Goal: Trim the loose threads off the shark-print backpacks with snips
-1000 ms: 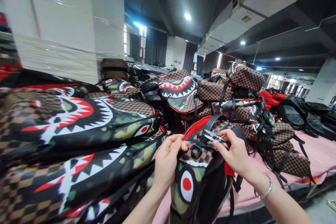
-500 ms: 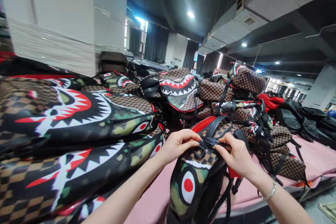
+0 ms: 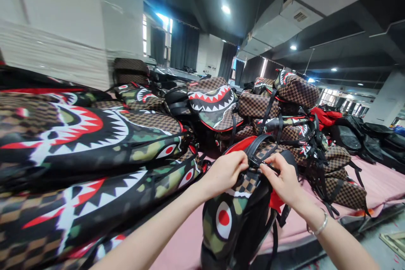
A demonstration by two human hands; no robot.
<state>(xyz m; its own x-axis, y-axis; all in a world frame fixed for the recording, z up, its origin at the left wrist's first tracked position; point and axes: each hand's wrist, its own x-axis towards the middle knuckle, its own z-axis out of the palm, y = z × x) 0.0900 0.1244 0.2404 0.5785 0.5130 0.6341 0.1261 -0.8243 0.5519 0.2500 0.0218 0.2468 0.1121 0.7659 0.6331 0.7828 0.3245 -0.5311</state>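
A backpack (image 3: 221, 223) with camouflage, brown check and a red-and-white eye stands upright at lower centre, on a pink-covered table (image 3: 185, 236). Its black handle (image 3: 257, 145) arches at the top. Just below the handle, my left hand (image 3: 229, 168) is closed, its fingertips pinching black strap or zipper parts. Close beside it on the right, my right hand (image 3: 281, 175) pinches a thin black piece between thumb and fingers. The exact parts in the fingertips are too small to tell. Red lining shows behind the handle.
Large shark-mouth backpacks (image 3: 91, 130) lie stacked at the left. Behind the held bag, more checked backpacks (image 3: 211, 101) are piled, with hanging straps. Black bags (image 3: 348, 135) lie at the far right. A wrapped white pillar (image 3: 72, 29) rises at back left.
My left hand has turned and its fingers have curled in more tightly near the handle. My right hand has shifted slightly up. The view has moved a little.
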